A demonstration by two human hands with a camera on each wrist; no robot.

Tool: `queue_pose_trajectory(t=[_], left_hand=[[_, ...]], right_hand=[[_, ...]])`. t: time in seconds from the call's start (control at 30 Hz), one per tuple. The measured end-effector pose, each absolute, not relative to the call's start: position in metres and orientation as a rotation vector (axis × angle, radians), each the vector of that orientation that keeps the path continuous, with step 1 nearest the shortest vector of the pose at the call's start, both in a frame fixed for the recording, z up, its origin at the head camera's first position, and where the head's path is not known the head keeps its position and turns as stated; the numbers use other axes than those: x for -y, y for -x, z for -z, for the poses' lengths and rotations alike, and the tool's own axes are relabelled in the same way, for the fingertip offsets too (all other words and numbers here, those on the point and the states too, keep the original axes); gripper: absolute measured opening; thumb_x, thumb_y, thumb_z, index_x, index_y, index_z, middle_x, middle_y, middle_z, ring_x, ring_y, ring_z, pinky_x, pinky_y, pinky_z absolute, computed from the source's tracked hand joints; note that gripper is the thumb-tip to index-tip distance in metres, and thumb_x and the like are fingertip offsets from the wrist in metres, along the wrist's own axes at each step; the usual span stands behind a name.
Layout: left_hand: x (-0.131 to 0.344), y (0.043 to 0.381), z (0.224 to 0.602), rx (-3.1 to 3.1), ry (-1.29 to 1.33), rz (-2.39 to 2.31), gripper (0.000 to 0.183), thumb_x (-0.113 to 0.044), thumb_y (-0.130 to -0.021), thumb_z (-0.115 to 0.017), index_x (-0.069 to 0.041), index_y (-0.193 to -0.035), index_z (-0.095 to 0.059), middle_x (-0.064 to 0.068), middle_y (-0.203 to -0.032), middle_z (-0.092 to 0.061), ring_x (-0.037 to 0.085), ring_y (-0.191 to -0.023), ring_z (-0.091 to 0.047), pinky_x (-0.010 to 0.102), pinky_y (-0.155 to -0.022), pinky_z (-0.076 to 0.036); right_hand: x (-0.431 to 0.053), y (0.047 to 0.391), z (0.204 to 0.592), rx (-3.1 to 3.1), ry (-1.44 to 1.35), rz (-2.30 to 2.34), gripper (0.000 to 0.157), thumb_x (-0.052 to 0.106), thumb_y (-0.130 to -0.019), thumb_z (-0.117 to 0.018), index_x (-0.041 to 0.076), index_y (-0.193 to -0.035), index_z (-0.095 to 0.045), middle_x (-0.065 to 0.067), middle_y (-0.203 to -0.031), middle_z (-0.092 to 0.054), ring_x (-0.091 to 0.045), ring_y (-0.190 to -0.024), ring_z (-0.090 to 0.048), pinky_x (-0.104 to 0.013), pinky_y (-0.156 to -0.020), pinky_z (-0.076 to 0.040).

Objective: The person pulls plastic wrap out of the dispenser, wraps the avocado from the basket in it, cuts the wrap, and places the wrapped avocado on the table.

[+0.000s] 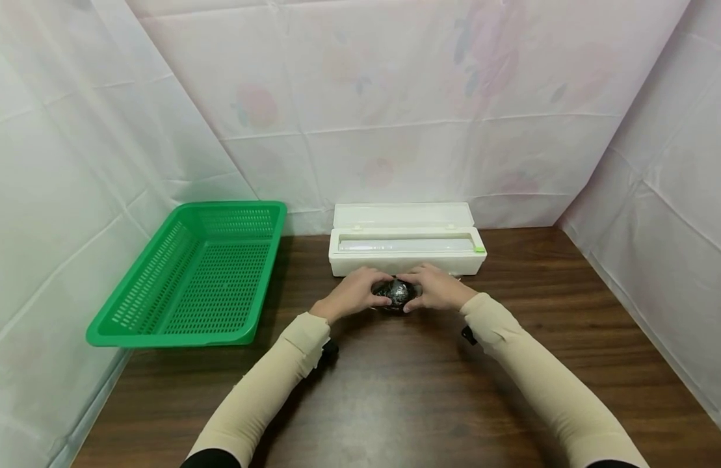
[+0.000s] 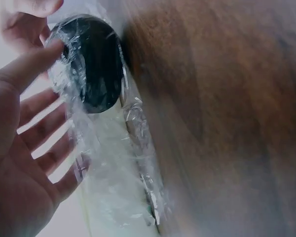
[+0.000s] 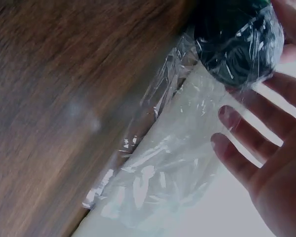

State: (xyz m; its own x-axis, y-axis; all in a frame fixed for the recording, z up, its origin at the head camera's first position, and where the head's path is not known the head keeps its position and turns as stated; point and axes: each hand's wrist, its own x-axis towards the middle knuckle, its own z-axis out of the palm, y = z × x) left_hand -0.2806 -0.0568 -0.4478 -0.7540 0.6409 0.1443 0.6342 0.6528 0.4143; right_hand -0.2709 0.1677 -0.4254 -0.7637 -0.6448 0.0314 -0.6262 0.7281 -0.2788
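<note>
A dark rounded object (image 1: 398,294), glossy under cling film (image 2: 108,173), is between both hands just in front of the white cling-film box (image 1: 407,263). My left hand (image 1: 351,294) holds it from the left, thumb against the near side. From the right, my right hand (image 1: 439,288) grips it with thumb and forefinger curved round it. In the right wrist view the other fingers (image 3: 237,148) are spread under loose film. Crumpled film trails from the object along the box front in both wrist views. What the object is, I cannot tell.
The box's lid (image 1: 402,214) stands open at the back, a film roll (image 1: 407,245) inside and a green slider (image 1: 480,249) at its right end. A green perforated basket (image 1: 255,318) sits at the left of the brown wooden table (image 1: 395,403). White patterned sheets (image 1: 360,117) surround the table.
</note>
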Motion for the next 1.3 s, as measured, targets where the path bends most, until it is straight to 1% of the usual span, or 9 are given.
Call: queue_pose_trajectory(t=[0.1,0.23,0.4,0.63,0.77,0.93,1.03,1.13,1.3], left_hand=[[0.056,0.280,0.448,-2.878,-1.073,-0.676,0.049,-0.037,-0.085,-0.074,-0.008,-0.123,-0.067,0.006,-0.118,-0.070,0.025,-0.112,-0.062,0.040,-0.100,-0.047],[0.054,0.281,0.449,-2.878,-1.045,-0.619,0.054,-0.037,-0.085,-0.075,-0.008,-0.128,-0.064,0.007,-0.122,-0.069,0.025,-0.113,-0.062,0.039,-0.101,-0.047],[0.052,0.283,0.448,-2.856,-1.021,-0.608,0.056,-0.036,-0.084,-0.076,-0.011,-0.132,-0.062,0.005,-0.124,-0.068,0.024,-0.113,-0.062,0.039,-0.101,-0.047],[0.053,0.284,0.448,-2.862,-1.024,-0.581,0.060,-0.032,-0.083,-0.078,-0.012,-0.136,-0.058,0.005,-0.129,-0.065,0.025,-0.117,-0.060,0.040,-0.103,-0.046],[0.054,0.282,0.452,-2.891,-1.000,-0.563,0.062,-0.033,-0.084,-0.077,-0.012,-0.138,-0.055,0.007,-0.132,-0.062,0.027,-0.123,-0.056,0.044,-0.105,-0.044],[0.056,0.277,0.452,-2.999,-0.949,-0.611,0.070,-0.037,-0.082,-0.078,-0.015,-0.142,-0.050,0.008,-0.140,-0.055,0.030,-0.131,-0.047,0.055,-0.111,-0.033],[0.058,0.274,0.450,-3.088,-0.974,-0.650,0.070,-0.039,-0.079,-0.080,-0.015,-0.139,-0.053,0.008,-0.139,-0.056,0.031,-0.129,-0.048,0.057,-0.110,-0.031],[0.059,0.272,0.449,-3.183,-1.004,-0.693,0.065,-0.039,-0.077,-0.082,-0.015,-0.133,-0.058,0.008,-0.137,-0.056,0.031,-0.127,-0.049,0.056,-0.109,-0.031],[0.059,0.268,0.447,-3.330,-1.013,-0.791,0.060,-0.036,-0.074,-0.085,-0.015,-0.125,-0.063,0.012,-0.139,-0.051,0.033,-0.128,-0.044,0.057,-0.109,-0.028]], right_hand=[[-0.164,0.271,0.425,-2.870,1.001,0.384,0.075,0.042,-0.077,-0.081,0.001,-0.135,-0.056,-0.015,-0.132,-0.061,-0.034,-0.125,-0.053,-0.047,-0.106,-0.043],[-0.161,0.275,0.426,-2.859,0.924,0.392,0.074,0.039,-0.078,-0.080,0.004,-0.137,-0.055,-0.015,-0.136,-0.059,-0.033,-0.128,-0.051,-0.047,-0.109,-0.041],[-0.158,0.282,0.426,-2.842,0.902,0.443,0.069,0.037,-0.076,-0.083,0.004,-0.131,-0.060,-0.012,-0.134,-0.061,-0.033,-0.129,-0.052,-0.048,-0.110,-0.040],[-0.154,0.285,0.425,-2.839,0.836,0.396,0.071,0.045,-0.076,-0.081,0.002,-0.130,-0.061,-0.015,-0.132,-0.061,-0.034,-0.126,-0.053,-0.047,-0.108,-0.040],[-0.153,0.284,0.429,-2.843,0.772,0.429,0.075,0.048,-0.077,-0.079,0.000,-0.131,-0.059,-0.016,-0.134,-0.060,-0.036,-0.128,-0.050,-0.049,-0.110,-0.039],[-0.160,0.277,0.433,-2.824,0.690,0.540,0.075,0.049,-0.079,-0.076,-0.004,-0.129,-0.059,-0.019,-0.130,-0.062,-0.036,-0.121,-0.055,-0.049,-0.102,-0.046],[-0.162,0.271,0.432,-2.821,0.655,0.640,0.073,0.049,-0.080,-0.076,-0.004,-0.128,-0.060,-0.020,-0.126,-0.064,-0.034,-0.113,-0.061,-0.048,-0.095,-0.050],[-0.163,0.267,0.431,-2.820,0.607,0.762,0.072,0.049,-0.080,-0.076,-0.004,-0.127,-0.060,-0.021,-0.125,-0.064,-0.033,-0.110,-0.063,-0.048,-0.094,-0.052],[-0.163,0.258,0.429,-2.814,0.463,0.926,0.075,0.050,-0.081,-0.074,-0.005,-0.130,-0.057,-0.023,-0.130,-0.061,-0.038,-0.119,-0.059,-0.051,-0.099,-0.048]])
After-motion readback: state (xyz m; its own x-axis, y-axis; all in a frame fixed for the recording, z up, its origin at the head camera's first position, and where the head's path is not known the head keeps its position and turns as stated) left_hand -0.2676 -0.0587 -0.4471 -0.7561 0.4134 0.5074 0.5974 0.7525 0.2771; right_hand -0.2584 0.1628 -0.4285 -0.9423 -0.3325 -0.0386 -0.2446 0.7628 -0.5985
